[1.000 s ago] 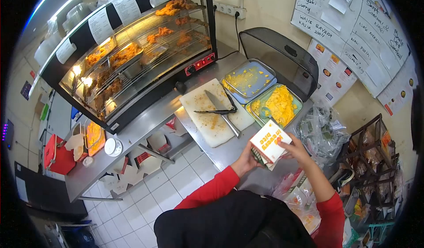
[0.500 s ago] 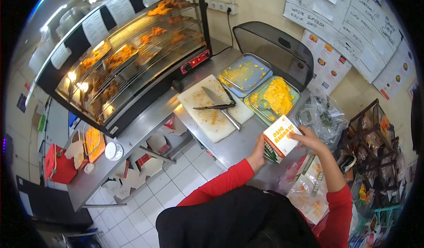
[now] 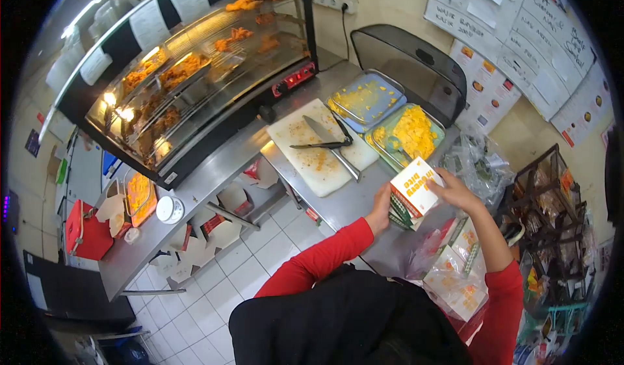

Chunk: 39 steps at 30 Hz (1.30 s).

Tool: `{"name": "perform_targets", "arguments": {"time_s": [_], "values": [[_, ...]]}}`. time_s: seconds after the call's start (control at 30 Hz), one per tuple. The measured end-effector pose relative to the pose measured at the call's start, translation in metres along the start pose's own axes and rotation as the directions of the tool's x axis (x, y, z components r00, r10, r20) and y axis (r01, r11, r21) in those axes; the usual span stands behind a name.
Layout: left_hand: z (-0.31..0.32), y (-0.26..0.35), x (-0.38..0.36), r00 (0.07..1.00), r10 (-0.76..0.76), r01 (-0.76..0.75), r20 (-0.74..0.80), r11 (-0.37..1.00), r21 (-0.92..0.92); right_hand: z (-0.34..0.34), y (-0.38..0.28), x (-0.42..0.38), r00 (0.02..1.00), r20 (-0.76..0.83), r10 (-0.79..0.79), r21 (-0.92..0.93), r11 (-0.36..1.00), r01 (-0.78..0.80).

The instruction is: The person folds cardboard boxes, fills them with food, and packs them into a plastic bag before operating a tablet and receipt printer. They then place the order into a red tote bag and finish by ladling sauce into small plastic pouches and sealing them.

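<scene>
Spotter: Starting left, what lay beside you?
Caller: The heated cabinet (image 3: 195, 85), then the cutting board (image 3: 327, 183) with a knife (image 3: 336, 152) and black tongs (image 3: 342, 133) on it; the knife's handle reached the board's near edge.
Spotter: And your hands?
Caller: Your left hand (image 3: 379, 213) had its fingers against the left side of the printed box (image 3: 414, 187). The box was up over the steel table (image 3: 354, 202), its printed face towards you; what was inside, I couldn't tell. Your right hand (image 3: 457, 192) gripped the right side, fingers over the printed face.
Spotter: Room to move?
Caller: Tight ahead, by the green tray (image 3: 388, 133), and tight right, by the plastic bags (image 3: 478, 163). Bare steel showed on your left, up to the table's near edge.
</scene>
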<state>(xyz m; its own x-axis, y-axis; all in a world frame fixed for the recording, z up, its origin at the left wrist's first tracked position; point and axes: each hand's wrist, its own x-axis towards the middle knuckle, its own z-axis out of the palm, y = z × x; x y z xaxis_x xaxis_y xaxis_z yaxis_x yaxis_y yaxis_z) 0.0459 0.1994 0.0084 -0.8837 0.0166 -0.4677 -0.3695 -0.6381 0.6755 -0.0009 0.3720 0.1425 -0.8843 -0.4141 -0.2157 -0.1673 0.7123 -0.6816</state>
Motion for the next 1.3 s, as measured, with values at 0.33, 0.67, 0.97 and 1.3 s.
{"name": "perform_targets", "arguments": {"time_s": [0.33,0.67,0.97,1.3], "values": [[0.024,-0.005,-0.028,0.999,0.018,-0.016,0.03,0.997,-0.079,0.007,0.009,-0.014,0.991,-0.081,0.103,0.116,0.989,-0.094],[0.027,0.014,-0.049,0.991,0.132,-0.132,0.01,0.991,-0.002,-0.008,0.013,-0.029,0.985,-0.009,0.174,0.071,0.982,-0.173],[0.01,0.009,-0.033,0.952,0.192,-0.233,0.238,0.959,0.159,-0.021,-0.002,-0.056,0.933,0.151,0.326,0.001,0.944,-0.33],[0.017,0.015,-0.03,0.927,0.255,-0.297,0.275,0.946,0.127,-0.002,0.036,-0.04,0.973,0.034,0.23,0.138,0.963,-0.233]]}}
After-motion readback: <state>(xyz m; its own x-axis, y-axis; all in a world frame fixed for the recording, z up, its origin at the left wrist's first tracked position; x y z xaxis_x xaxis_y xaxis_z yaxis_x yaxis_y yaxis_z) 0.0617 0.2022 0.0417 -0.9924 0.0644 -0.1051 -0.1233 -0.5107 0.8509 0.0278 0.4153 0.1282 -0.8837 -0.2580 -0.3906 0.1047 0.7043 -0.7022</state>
